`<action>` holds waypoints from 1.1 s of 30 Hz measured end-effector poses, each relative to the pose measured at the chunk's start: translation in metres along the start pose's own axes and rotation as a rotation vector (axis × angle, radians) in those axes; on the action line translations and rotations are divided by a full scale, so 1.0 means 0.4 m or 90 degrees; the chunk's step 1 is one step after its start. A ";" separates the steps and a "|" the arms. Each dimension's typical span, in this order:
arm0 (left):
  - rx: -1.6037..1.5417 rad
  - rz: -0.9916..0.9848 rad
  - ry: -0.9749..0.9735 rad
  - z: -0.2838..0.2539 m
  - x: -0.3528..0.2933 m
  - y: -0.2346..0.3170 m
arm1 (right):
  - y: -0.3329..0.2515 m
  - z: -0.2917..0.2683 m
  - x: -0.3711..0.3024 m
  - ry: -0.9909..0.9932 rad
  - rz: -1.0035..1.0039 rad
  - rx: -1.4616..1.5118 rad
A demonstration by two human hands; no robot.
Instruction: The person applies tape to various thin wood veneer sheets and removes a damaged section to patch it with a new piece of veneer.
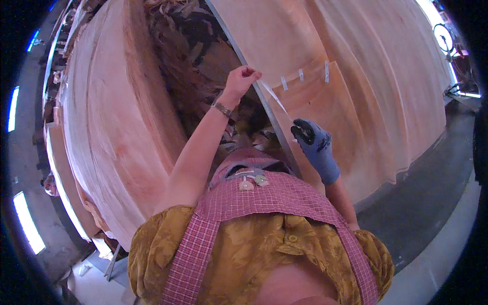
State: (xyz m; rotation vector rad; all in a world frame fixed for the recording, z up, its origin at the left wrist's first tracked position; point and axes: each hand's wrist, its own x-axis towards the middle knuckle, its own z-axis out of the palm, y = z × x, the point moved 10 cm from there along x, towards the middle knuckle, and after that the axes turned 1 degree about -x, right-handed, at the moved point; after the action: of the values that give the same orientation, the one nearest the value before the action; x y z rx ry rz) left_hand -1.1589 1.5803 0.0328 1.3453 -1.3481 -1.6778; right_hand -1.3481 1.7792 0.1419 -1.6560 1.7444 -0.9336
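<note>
In the head view, a grey edge strip (273, 119) is running slantwise in front of the person. Just over it, the bare left hand (243, 84), with a patterned band (222, 108) circling its wrist, is pinching the upper end of a white tape strip (275, 98) between closed fingertips. The tape is stretching straight from there to the right side of the grey edge, above a wooden sheet (315, 109). Also right of that edge, the right hand (312, 142), wearing a blue and black glove, is curling its fingers around the tape's lower end; whether something else is sitting in that dark grip, I cannot tell. Farther right of the edge, three short white tape pieces (301, 75) are lying in a row across a seam in the sheets. Left of the edge, torn brown scraps (195, 28) are filling a dark gap, and beyond them a pale sheet stack (109, 112) is rising. Nearest the person, a checked apron (269, 198) is bulging by the edge's lower end.
</note>
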 end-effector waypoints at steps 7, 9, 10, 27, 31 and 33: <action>0.332 0.115 0.164 0.027 0.001 -0.092 | 0.060 0.043 0.013 -0.104 0.030 -0.209; 0.374 0.156 0.215 0.032 -0.016 -0.097 | 0.075 0.054 0.015 -0.134 0.033 -0.251; 0.391 0.142 0.226 0.031 -0.020 -0.113 | 0.084 0.061 0.016 -0.145 0.037 -0.264; 0.648 0.347 0.148 0.142 -0.213 -0.065 | 0.154 0.087 0.013 -0.224 0.063 -0.360; 0.622 0.316 0.144 0.135 -0.186 -0.075 | 0.153 0.087 0.006 -0.212 0.035 -0.343; 0.633 0.318 0.152 0.133 -0.179 -0.085 | 0.148 0.088 0.005 -0.219 0.043 -0.357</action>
State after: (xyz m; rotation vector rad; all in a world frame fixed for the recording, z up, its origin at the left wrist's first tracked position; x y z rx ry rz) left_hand -1.1821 1.6723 0.0234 1.4322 -2.2431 -0.4581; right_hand -1.3567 1.7734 0.0737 -1.9327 1.8983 -0.1017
